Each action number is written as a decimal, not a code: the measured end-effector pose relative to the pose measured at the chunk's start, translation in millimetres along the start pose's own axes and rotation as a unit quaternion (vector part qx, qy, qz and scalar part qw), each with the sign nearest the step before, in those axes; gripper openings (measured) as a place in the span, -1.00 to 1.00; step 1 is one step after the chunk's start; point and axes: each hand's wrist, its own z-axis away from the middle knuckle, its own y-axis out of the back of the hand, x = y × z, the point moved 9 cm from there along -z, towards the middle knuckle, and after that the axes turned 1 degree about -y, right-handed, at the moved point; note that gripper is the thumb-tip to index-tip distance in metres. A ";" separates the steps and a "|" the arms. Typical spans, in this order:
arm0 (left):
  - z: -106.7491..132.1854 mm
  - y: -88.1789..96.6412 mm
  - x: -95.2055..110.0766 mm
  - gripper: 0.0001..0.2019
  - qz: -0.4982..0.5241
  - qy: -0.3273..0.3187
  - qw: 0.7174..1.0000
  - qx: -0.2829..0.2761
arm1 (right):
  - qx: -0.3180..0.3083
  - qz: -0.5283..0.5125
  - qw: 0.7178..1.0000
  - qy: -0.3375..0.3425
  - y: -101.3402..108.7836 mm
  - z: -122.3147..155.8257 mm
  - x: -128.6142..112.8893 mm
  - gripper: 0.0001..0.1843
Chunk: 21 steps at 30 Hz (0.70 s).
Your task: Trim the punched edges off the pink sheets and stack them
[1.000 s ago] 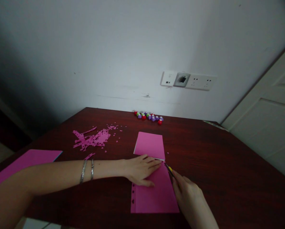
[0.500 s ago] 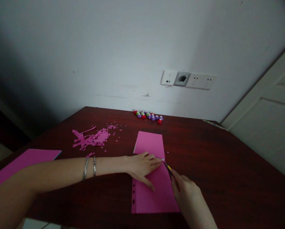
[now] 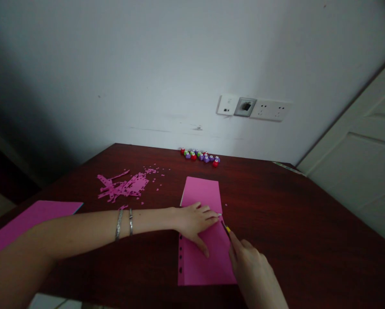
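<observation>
- Dk. red table (image 3: 302, 223) had a wood-look top.
- Sm. figs. (image 3: 201, 157), red/purple/green w/ white on top, sat clustered nr. table's far edge, abt. ctr.
- Pale wall (image 3: 115, 77) stood behind table, w/ dk. scuffs (image 3: 197, 128) low down, just above far edge.
- Socket plates (image 3: 266, 110), mostly white, one grey, were above table's far edge, R of ctr.
- White panelled door (image 3: 363, 150) was R of table.
- Thin strip (image 3: 289, 168) lay at table's far R corner.

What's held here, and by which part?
The right hand holds a cutter by its rear end, tip toward the paper. The left hand grips nothing; it lies spread on the paper.
</observation>
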 end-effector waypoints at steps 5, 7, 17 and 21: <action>-1.3 0.0 -0.2 -0.13 0.002 0.003 1.000 -0.004 | -0.004 0.000 1.000 0.005 3.7 8.4 -1.6 -0.54; -1.8 0.1 0.1 -0.11 -0.002 0.001 1.000 -0.004 | -0.014 -0.011 1.000 0.007 4.1 12.3 -1.6 -0.53; -2.7 -1.9 -0.6 -0.09 -0.010 0.000 1.000 -0.006 | -0.101 -0.059 0.992 0.044 4.1 31.7 -0.3 -0.41; -3.2 -2.2 -0.3 -0.08 -0.009 0.002 1.000 -0.009 | -0.136 -0.083 0.987 0.022 -6.2 41.3 8.3 -0.42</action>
